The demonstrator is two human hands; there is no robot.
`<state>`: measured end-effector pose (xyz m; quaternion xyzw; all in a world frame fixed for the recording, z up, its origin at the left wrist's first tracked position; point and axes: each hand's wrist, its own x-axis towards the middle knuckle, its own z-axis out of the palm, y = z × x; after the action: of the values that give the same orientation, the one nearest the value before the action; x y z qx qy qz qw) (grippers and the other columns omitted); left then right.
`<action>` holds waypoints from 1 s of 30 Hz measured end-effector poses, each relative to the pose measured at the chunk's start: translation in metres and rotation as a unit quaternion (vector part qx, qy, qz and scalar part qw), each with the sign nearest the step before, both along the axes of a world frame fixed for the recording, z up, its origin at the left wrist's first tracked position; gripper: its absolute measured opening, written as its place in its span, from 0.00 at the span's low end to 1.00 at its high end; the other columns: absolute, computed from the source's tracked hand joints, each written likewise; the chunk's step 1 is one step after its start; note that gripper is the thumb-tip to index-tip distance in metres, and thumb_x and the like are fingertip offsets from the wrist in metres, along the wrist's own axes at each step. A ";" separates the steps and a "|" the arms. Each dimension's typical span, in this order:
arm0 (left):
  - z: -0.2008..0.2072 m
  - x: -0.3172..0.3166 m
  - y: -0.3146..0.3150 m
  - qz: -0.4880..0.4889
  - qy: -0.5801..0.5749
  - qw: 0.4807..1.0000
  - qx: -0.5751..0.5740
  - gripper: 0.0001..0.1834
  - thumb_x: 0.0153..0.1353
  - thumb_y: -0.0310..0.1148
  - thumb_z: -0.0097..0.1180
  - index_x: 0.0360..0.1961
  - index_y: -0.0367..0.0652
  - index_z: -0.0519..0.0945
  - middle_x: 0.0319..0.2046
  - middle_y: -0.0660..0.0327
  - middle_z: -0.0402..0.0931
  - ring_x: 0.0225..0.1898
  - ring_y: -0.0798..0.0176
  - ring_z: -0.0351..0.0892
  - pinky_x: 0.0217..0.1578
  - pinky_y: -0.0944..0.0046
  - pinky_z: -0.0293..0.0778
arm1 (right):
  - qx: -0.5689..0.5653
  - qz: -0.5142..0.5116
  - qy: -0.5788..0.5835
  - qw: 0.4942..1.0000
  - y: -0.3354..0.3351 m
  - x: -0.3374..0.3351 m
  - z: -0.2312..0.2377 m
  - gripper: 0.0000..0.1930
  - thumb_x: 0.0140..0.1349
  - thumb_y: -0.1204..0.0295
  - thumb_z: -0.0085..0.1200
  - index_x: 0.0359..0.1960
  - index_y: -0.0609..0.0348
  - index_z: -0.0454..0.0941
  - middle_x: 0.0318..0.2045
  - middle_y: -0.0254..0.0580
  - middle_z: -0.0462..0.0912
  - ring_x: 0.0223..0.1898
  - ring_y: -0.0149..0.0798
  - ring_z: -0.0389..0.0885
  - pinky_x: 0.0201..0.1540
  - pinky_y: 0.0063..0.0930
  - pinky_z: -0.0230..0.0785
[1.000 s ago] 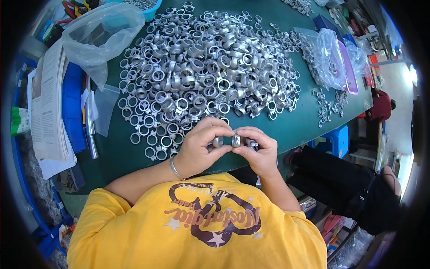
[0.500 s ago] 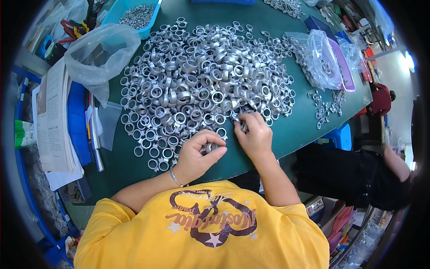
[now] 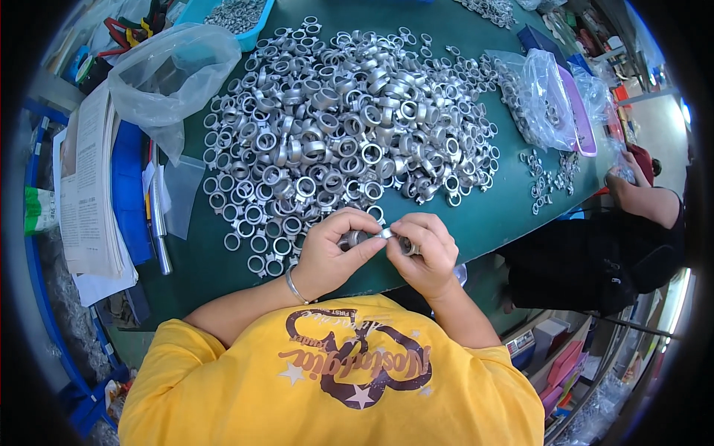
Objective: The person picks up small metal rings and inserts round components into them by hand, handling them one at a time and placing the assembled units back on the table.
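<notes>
A large heap of silver metal rings [image 3: 349, 126], each with a small lug, lies on the green table in front of me. At its near edge my left hand [image 3: 338, 241] is closed around a few of these rings, partly hidden in the palm. My right hand [image 3: 425, 253] meets it, its fingers closed on rings as well. One metal ring [image 3: 385, 233] shows between the fingertips of both hands. How many rings each hand holds is hidden by the fingers.
To the left are a clear plastic bag [image 3: 175, 74], a newspaper stack [image 3: 89, 193] and a blue tray of small parts [image 3: 262, 26]. At right, a bag of rings [image 3: 543, 104] lies by a purple tray [image 3: 584, 119]. Another person [image 3: 595, 253] stands at the table's right.
My right hand has left the heap's near edge and come in beside my left hand. The view has shifted slightly. The other person has moved an arm up to the table's right side.
</notes>
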<state>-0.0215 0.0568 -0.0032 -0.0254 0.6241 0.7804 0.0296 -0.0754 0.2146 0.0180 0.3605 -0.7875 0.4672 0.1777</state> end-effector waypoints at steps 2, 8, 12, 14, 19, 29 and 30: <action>0.002 0.001 0.001 0.027 0.037 0.999 -0.003 0.08 0.53 0.28 0.60 0.35 0.39 0.77 0.34 0.63 0.75 0.34 0.72 0.72 0.35 0.74 0.68 | -0.021 0.010 -0.062 0.998 0.000 0.001 -0.006 0.11 0.42 0.83 0.61 0.30 0.63 0.77 0.25 0.41 0.76 0.18 0.33 0.75 0.19 0.22 0.67; 0.002 -0.003 -0.002 0.020 0.120 0.991 -0.063 0.09 0.53 0.27 0.59 0.37 0.39 0.78 0.34 0.61 0.75 0.36 0.68 0.74 0.37 0.72 0.68 | -0.380 0.078 -0.734 0.558 0.001 0.011 -0.011 0.08 0.53 0.78 0.49 0.36 0.63 0.73 0.22 0.43 0.75 0.15 0.34 0.73 0.12 0.19 0.57; 0.003 -0.003 -0.002 0.010 0.118 0.989 -0.088 0.09 0.52 0.26 0.59 0.36 0.38 0.78 0.34 0.60 0.75 0.35 0.67 0.74 0.36 0.71 0.69 | -0.421 0.145 -0.801 0.400 0.007 0.006 -0.014 0.08 0.55 0.78 0.45 0.36 0.64 0.72 0.22 0.44 0.73 0.15 0.34 0.70 0.10 0.18 0.53; 0.002 -0.002 -0.001 0.015 0.128 0.988 -0.085 0.10 0.52 0.26 0.59 0.37 0.39 0.78 0.33 0.61 0.74 0.34 0.68 0.74 0.35 0.71 0.69 | -0.425 0.154 -0.796 0.402 0.008 0.008 -0.013 0.09 0.55 0.77 0.44 0.37 0.64 0.72 0.22 0.44 0.73 0.15 0.34 0.70 0.10 0.18 0.53; 0.011 0.001 -0.008 0.120 0.269 0.929 -0.222 0.11 0.52 0.25 0.59 0.38 0.39 0.74 0.35 0.58 0.70 0.33 0.66 0.70 0.33 0.71 0.66 | -0.341 0.147 -0.787 0.492 -0.001 0.012 -0.009 0.12 0.56 0.77 0.46 0.42 0.63 0.72 0.25 0.44 0.75 0.20 0.34 0.75 0.12 0.17 0.60; 0.005 0.000 -0.005 0.153 0.234 0.945 -0.168 0.13 0.49 0.25 0.63 0.35 0.39 0.73 0.34 0.58 0.69 0.29 0.67 0.69 0.32 0.71 0.66 | -0.115 0.060 -0.318 0.939 -0.014 0.026 -0.015 0.22 0.52 0.82 0.54 0.49 0.63 0.63 0.30 0.40 0.77 0.26 0.31 0.77 0.29 0.19 0.69; 0.007 0.000 -0.005 0.105 0.234 0.946 -0.196 0.14 0.47 0.26 0.65 0.34 0.39 0.74 0.33 0.59 0.69 0.28 0.67 0.69 0.32 0.71 0.66 | -0.078 0.056 -0.154 0.983 -0.012 0.023 -0.018 0.25 0.50 0.82 0.56 0.50 0.63 0.61 0.30 0.41 0.78 0.27 0.32 0.77 0.30 0.21 0.70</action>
<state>-0.0218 0.0515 0.0040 0.0872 0.7478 0.6254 -0.2050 -0.0520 0.2026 -0.0002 0.3132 -0.7450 0.5864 0.0558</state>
